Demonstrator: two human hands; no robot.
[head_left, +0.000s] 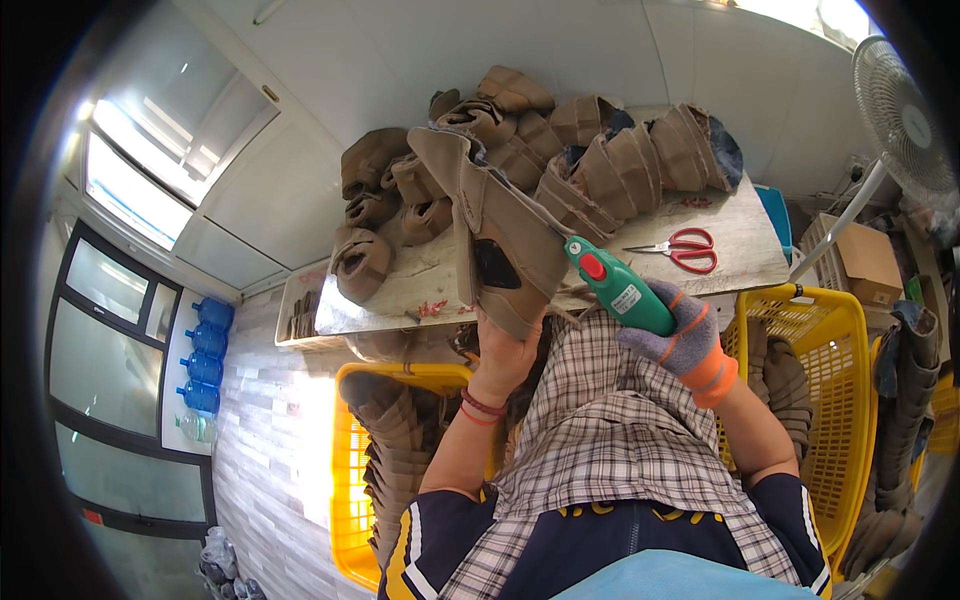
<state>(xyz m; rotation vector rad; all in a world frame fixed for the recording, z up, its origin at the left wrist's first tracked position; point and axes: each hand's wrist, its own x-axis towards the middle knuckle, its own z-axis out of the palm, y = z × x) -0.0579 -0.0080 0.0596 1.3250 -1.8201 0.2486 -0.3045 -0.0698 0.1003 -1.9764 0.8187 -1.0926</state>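
left hand [507,350] grips tan boot upper [500,245] at bench [745,240] front edge | gloved right hand [680,330] holds green power tool [618,285] against it | red scissors [685,248] near right edge

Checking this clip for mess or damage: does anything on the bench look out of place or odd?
Little stands out. The left hand holds a tan boot upper; the gloved right hand holds a green tool to it. The other uppers lie in a loose, uneven heap, and red scraps dot the bench. Scissors lie open.
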